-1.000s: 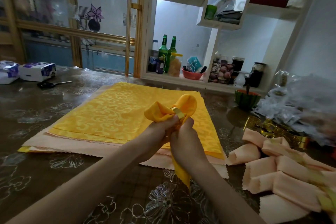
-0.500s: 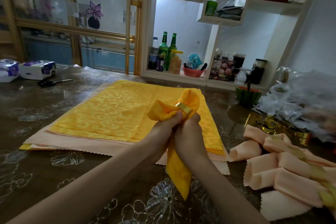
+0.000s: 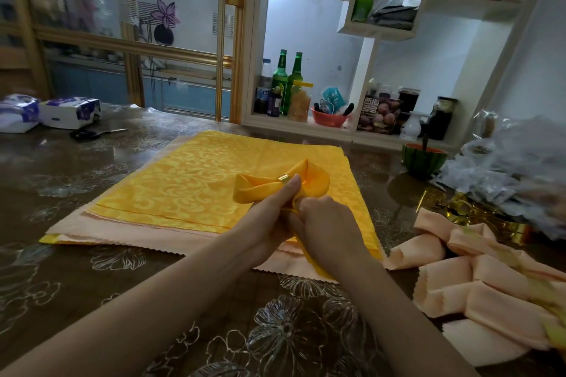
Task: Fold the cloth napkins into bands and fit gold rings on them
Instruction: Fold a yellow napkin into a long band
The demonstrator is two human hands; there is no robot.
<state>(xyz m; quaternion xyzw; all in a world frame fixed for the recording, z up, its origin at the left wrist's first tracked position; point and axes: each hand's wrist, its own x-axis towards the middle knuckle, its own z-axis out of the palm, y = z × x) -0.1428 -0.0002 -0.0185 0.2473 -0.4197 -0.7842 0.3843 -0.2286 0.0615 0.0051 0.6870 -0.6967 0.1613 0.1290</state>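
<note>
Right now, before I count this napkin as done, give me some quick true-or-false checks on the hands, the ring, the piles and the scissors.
1. Both the left hand and the right hand grip the yellow napkin. True.
2. A gold ring sits around the yellow napkin. True.
3. The scissors lie on the flat cloth stack. False: they lie on the table, far left, near the tissue packs.
4. The folded peach napkins are piled on the person's left. False: they are on the right.
5. The top cloth of the flat cloth stack is yellow. True.
</note>
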